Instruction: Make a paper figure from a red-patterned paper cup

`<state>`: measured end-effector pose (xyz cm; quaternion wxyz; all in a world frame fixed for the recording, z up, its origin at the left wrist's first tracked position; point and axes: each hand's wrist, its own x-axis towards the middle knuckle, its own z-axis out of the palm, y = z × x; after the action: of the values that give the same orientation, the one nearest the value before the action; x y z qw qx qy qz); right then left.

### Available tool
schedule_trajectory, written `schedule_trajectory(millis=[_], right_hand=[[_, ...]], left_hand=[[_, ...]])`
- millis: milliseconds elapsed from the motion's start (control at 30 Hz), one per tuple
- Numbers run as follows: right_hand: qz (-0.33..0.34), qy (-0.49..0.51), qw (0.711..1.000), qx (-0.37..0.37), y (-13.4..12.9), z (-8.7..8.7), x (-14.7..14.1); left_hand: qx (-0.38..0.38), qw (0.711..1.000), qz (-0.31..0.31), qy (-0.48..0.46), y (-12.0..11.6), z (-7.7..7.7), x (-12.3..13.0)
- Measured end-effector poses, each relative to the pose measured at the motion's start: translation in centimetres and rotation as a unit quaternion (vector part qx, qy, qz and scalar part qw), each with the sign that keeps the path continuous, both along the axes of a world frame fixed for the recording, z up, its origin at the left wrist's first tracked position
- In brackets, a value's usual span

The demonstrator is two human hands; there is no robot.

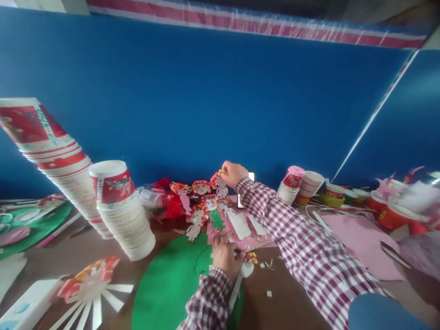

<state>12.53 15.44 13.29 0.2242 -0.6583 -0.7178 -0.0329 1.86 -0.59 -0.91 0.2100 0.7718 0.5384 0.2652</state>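
My right hand (235,174) is raised at the back of the table, its fingers pinching a paper doll cutout (221,188) by its red and yellow head trim. Similar paper dolls (201,187) with drawn faces stand or lie just left of it and below. My left hand (226,256) rests on the edge of a green paper sheet (167,289), fingers spread forward and thumb out to the right. Just ahead of its fingertips is a green dress-shaped cutout (217,219) on pink paper. A white round piece with yellow and red trim (248,267) lies beside the thumb.
Tall stacks of paper cups (123,213) stand at the left, near a white power strip (26,314) and a cut-open cup with fanned strips (90,282). More cups (310,185), pink paper (362,246) and scissors (395,254) lie right. A blue wall (217,97) rises behind.
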Motion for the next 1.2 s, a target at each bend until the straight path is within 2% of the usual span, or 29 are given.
schedule_trajectory(millis=[200,467,767,1200], right_hand=[[0.017,0.05,0.999,-0.007,0.5,-0.1,-0.2],[0.028,0.104,0.993,-0.042,1.5,-1.3,-1.2],[0.038,0.133,0.988,-0.065,2.6,-2.6,-2.8],[0.016,0.131,0.989,-0.071,2.9,-2.2,-3.8]], left_hand=[[0.009,1.0,0.011,0.004,0.1,-0.3,0.2],[-0.009,1.0,-0.005,-0.006,0.1,0.0,0.0],[0.006,1.0,-0.015,-0.012,0.0,-0.1,-0.3],[0.002,1.0,-0.008,-0.016,-0.4,0.7,-0.3]])
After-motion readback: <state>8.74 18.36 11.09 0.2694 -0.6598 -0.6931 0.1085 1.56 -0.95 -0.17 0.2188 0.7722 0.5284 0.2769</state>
